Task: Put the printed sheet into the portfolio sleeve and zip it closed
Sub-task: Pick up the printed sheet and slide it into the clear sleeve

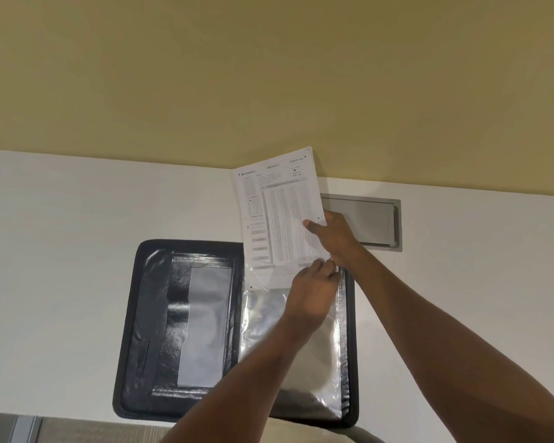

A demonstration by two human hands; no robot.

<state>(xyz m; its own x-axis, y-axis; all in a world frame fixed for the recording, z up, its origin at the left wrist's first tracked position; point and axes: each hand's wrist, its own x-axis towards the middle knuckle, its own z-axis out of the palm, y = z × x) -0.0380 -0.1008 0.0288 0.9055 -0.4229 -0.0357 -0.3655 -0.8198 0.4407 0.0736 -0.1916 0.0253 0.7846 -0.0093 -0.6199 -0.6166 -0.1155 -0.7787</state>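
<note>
Head view: the printed sheet (280, 215) stands tilted just right of frame centre, its lower edge at the top of the clear sleeve (304, 340). The right hand (335, 238) grips its right edge, thumb on the print; the left hand (311, 290) pinches the sleeve's top edge. Below, the black portfolio (141, 330) lies open on the white table (61, 251), a grey hatch (375, 222) right of the sheet.
</note>
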